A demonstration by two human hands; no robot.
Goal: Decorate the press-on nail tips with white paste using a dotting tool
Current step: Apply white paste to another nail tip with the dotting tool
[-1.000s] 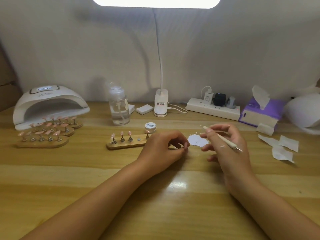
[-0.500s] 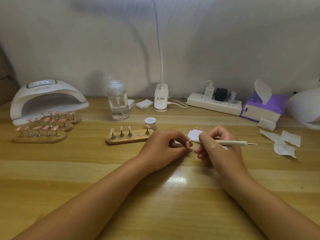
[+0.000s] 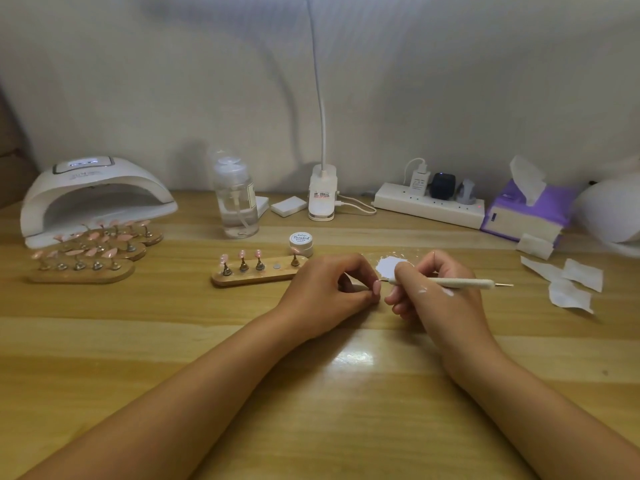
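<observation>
Two hands met at frame centre: pink nail tip [image 3: 376, 289] pinched by left hand [image 3: 325, 289]; dotting tool [image 3: 460, 282] gripped pen-like by right hand [image 3: 438, 294], lately swung level, point brought to nail. Dotting judged underway.

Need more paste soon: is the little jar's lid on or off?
On. The jar shows its printed white lid in place, behind the wooden stand.

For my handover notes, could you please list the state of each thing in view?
Left hand: pinches a nail tip.
Right hand: grips the dotting tool.
Nail lamp: display lit.
Paste jar: lid on.
Pump bottle: partly filled.
Power strip: chargers plugged in.
Tissue box: tissue sticking out.
</observation>
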